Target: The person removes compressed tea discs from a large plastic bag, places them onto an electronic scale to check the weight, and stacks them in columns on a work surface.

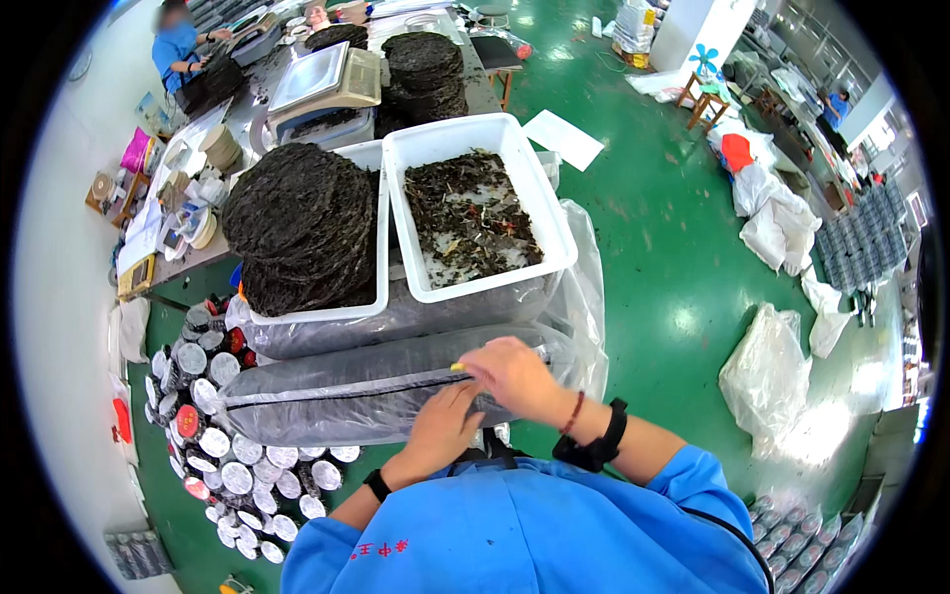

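Observation:
A long clear plastic bag [327, 401] packed with dark round cakes, which look like dried seaweed, lies crosswise in front of me. My left hand [442, 428] rests on its near side, fingers stretched out along the plastic. Just above and to the right, my right hand [517, 376] is closed in a pinch, with a small yellow piece [457, 367] showing at its fingertips. What that piece is, I cannot make out. Behind this bag lies another filled bag [426, 315], partly under two white trays.
One white tray [374, 309] holds stacked dark cakes [302, 223]; the other tray [559, 238] has loose dark scraps. A scale [332, 84] and more stacks [424, 74] stand beyond. White-ended rolls [237, 475] pile up at left. A person [178, 49] works far left.

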`<state>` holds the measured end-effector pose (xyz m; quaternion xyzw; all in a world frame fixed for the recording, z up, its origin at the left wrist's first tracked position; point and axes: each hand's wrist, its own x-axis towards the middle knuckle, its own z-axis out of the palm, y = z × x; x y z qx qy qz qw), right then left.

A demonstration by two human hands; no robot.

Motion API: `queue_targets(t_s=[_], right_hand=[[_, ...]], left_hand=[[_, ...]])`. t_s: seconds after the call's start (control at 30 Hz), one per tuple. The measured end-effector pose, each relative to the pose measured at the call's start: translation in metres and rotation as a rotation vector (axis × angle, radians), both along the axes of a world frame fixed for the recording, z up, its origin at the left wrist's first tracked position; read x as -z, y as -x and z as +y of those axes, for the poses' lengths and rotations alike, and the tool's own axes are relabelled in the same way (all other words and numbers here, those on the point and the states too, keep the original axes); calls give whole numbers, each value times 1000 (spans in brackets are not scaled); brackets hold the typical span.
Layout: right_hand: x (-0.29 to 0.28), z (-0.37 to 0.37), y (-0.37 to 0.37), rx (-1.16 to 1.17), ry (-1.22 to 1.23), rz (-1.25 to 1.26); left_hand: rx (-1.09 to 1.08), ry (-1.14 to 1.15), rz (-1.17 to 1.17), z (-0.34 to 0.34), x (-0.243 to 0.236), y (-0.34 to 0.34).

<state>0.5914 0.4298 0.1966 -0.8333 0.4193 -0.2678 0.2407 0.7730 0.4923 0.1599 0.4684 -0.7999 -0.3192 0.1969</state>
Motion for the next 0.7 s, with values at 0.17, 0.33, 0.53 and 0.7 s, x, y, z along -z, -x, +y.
queue_targets(t_s=[0.17,0.33,0.53,0.7], right_hand=[[-37,-102,1,84,549,-12],[-100,-129,48,424,327,-267],[21,-94,175,656,-53,-111],[148,-48,248,570,-382,306]], left_hand=[[-129,62,-303,29,58,-66],[-210,110,-387,32,83,-81],[-155,95,-362,5,79,-26],[-20,79,-295,-30,71,39]])
